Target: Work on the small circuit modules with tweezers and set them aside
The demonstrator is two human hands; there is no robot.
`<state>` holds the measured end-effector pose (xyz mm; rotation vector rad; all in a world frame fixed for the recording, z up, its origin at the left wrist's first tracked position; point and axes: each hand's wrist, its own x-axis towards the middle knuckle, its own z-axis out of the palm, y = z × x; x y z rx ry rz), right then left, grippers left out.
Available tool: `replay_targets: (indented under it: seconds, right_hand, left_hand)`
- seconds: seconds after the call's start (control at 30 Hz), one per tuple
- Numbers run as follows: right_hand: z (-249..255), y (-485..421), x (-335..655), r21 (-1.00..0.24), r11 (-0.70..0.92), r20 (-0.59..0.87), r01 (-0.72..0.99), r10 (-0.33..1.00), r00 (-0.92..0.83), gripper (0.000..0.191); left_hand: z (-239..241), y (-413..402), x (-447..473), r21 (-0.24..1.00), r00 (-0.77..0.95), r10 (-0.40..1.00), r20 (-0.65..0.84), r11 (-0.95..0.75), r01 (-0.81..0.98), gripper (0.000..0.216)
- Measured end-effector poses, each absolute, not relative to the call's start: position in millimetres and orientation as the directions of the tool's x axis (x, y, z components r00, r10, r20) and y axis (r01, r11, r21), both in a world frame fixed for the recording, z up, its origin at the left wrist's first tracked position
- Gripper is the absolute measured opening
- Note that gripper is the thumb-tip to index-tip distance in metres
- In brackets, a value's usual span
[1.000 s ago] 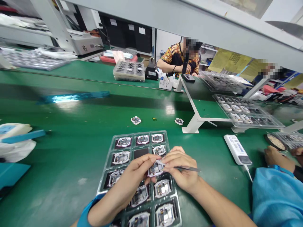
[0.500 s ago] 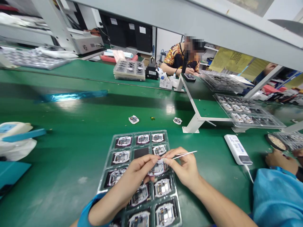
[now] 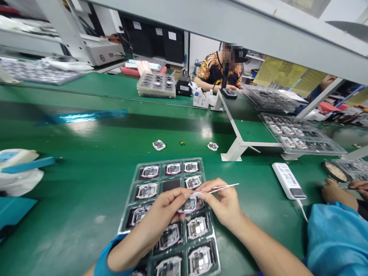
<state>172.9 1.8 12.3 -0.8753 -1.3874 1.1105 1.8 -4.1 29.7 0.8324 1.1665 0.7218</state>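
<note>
Gripping a small circuit module (image 3: 189, 204) with the left hand (image 3: 161, 210), tweezers (image 3: 223, 188) in the right hand (image 3: 221, 203), above a plastic tray (image 3: 169, 161).

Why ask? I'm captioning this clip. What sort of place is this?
Probably an electronics assembly workshop: a green workbench, a plastic tray of circuit modules, and fine tweezers in the right hand, by a module in the left hand.

White steel framing (image 3: 230, 27) spans the green workbench (image 3: 71, 153), with black cabinets (image 3: 152, 42) and yellow posters (image 3: 276, 71) beyond.
</note>
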Motion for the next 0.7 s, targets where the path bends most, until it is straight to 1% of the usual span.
replay_targets:
  seconds: [0.2, 0.27, 0.47, 0.7]
  right_hand:
    - [13.7, 0.7, 173.9, -0.926, 0.377, 0.370, 0.029, 0.918, -0.142, 0.006]
    - [13.4, 0.5, 173.8, -0.926, 0.376, 0.370, 0.020, 0.919, -0.138, 0.006]
    - [11.9, 0.9, 172.8, -0.938, 0.335, 0.344, -0.092, 0.931, -0.118, 0.009]
    - [13.8, 1.0, 173.2, -0.922, 0.384, 0.386, -0.047, 0.913, -0.127, 0.008]
  left_hand:
    - [33.5, -1.4, 5.2, 0.861, 0.228, 0.845, -0.484, 0.506, -0.049, 0.037]
    - [33.4, -0.7, 5.1, 0.859, 0.232, 0.842, -0.487, 0.510, -0.052, 0.037]
    - [34.5, -2.5, 1.9, 0.867, 0.247, 0.846, -0.473, 0.497, -0.042, 0.039]
    - [32.7, -3.1, 1.7, 0.869, 0.240, 0.851, -0.467, 0.491, -0.052, 0.033]
